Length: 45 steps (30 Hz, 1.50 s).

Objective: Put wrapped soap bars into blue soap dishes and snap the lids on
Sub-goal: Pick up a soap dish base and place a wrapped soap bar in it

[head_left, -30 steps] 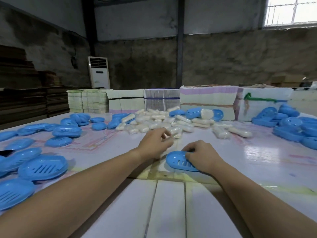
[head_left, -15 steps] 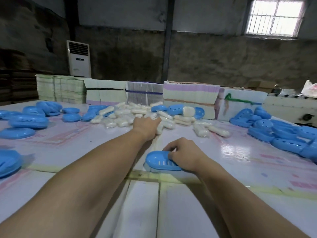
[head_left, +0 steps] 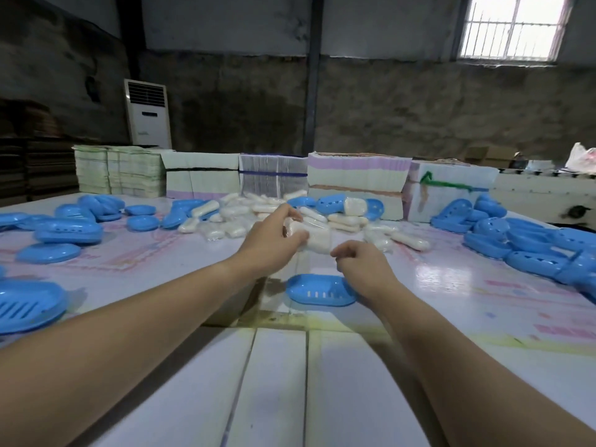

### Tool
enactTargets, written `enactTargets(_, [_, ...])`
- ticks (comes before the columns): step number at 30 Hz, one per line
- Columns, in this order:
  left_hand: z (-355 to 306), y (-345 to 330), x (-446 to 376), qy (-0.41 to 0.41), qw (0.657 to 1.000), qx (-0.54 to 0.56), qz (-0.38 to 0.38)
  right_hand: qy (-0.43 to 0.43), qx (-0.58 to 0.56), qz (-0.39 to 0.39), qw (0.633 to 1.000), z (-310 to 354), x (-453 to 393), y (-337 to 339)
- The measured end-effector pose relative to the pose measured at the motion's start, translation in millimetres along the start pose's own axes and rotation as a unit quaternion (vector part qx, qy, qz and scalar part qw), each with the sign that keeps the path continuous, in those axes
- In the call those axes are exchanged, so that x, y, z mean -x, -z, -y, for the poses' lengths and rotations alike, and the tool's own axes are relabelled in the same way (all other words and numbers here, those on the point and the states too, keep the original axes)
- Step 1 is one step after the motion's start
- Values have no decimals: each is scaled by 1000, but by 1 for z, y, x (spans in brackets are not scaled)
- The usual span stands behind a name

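My left hand [head_left: 271, 241] grips a white plastic-wrapped soap bar [head_left: 317, 240], fingers curled around it; no print legible on the wrap. My right hand [head_left: 362, 264] is loosely curled, fingertips at the bar's right end, contact unclear. Blue slotted oval plastic soap dish [head_left: 317, 290] sits just below both hands, on the white table [head_left: 280, 382].

White glossy counter [head_left: 451, 291] with faint pink print, bundled stacks of flat paper [head_left: 358, 175] along its far edge, tall white floor air conditioner [head_left: 147, 112] behind, barred window [head_left: 512, 25] upper right, dark pillar [head_left: 312, 75], white plastic bag [head_left: 583, 158] far right
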<state>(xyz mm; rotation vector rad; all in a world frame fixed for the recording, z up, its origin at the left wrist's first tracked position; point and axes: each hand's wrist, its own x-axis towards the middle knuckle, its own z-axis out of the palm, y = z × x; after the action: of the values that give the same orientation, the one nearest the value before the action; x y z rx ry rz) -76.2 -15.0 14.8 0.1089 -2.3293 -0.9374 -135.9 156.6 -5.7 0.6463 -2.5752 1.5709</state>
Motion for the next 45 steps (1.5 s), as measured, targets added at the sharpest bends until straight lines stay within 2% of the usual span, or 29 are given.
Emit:
enactTargets(3, [3, -10, 34, 20, 996, 86, -11, -35, -152, -43, 987, 11, 4, 9])
enactTargets(6, [-1, -10, 44, 3, 993, 115, -23, -15, -184, -47, 982, 24, 9, 21])
enactTargets(9, [-3, -7, 49, 4, 991, 129, 19, 21, -97, 14, 995, 25, 15, 24])
enactTargets(12, [5, -11, 53, -18, 995, 68, 72, 14, 55, 172, 984, 20, 18, 23])
enactTargets(13, [7, -11, 52, -26, 996, 45, 71, 18, 116, 199, 973, 20, 16, 24])
enactTargets(16, [9, -13, 48, -59, 995, -22, 82, 61, 246, 193, 948, 20, 12, 29])
enactTargets(21, [21, -14, 45, -70, 987, -42, 141, 75, 224, 233, 943, -3, 23, 37])
enactTargets(25, [33, 0, 40, -36, 987, -37, 153, 56, 167, 265, 948, -1, 26, 57])
enactTargets(30, [43, 10, 41, -25, 985, 32, 170, 84, 219, 234, 943, -6, 30, 52])
enactTargets(38, [38, 6, 42, -60, 989, 19, 137, 96, 215, 227, 945, -11, 27, 56])
enactTargets(42, [40, 0, 40, -45, 988, 25, 149, 79, 194, 234, 949, -11, 24, 58])
enactTargets(45, [40, 1, 38, -14, 984, 45, 171, 57, 184, 204, 960, -10, 24, 60])
